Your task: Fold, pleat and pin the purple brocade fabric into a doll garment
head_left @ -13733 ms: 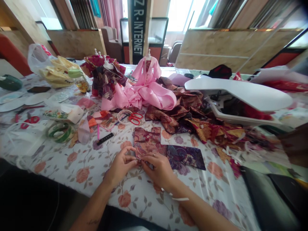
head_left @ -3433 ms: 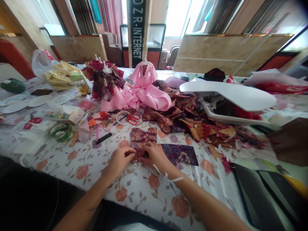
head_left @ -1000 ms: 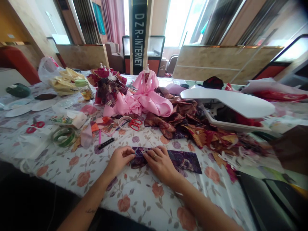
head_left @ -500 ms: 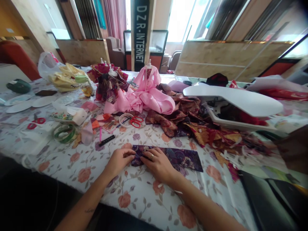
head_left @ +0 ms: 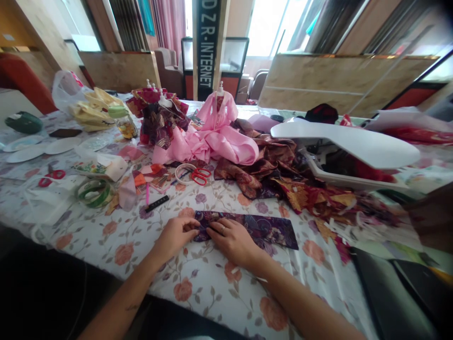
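Purple floral fabric strip (head_left: 272,230) lies on the bench (head_left: 208,283); left hand (head_left: 179,233), fingertips together, at its left end; right hand (head_left: 231,240) laid over it; I cannot tell whether either grips it; 1 pair of red-handled scissors (head_left: 201,176) lies beyond.

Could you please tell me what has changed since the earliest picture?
By the left hand, the reddish-brown patterned cloth piece no longer shows; the dark purple floral fabric strip now shows further left in its place. The right hand still rests there. The small black bar and pink satin gown stayed put.
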The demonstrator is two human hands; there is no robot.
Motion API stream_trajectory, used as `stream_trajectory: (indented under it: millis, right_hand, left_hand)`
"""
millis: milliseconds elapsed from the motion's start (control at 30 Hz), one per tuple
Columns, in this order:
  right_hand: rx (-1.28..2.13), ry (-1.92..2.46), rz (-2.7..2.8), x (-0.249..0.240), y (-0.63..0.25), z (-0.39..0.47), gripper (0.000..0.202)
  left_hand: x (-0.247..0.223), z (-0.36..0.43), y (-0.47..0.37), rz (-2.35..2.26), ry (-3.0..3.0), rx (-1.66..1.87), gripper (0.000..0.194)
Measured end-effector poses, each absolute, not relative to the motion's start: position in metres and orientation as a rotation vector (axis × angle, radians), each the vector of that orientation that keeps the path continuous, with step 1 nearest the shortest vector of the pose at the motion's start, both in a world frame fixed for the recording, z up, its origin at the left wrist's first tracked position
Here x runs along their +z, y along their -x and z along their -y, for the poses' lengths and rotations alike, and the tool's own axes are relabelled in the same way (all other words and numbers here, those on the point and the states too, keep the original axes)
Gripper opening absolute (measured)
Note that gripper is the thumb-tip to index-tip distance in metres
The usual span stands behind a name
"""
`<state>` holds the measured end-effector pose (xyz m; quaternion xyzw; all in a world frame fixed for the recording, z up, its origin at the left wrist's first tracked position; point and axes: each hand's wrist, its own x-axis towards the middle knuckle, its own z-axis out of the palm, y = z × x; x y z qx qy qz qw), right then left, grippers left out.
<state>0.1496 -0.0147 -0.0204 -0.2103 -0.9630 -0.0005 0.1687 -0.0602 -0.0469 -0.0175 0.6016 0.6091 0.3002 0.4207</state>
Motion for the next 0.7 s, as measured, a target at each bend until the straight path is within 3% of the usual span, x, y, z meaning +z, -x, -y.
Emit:
stream_trajectory:
  millis: [700]
  right_hand:
    - [0.010, 0.641, 2.812, -0.019, -0.149, 0.016, 0.022]
  left_hand:
    - [-0.012, 0.062, 0.047, -1.702, -1.984, 0.755, 0.013]
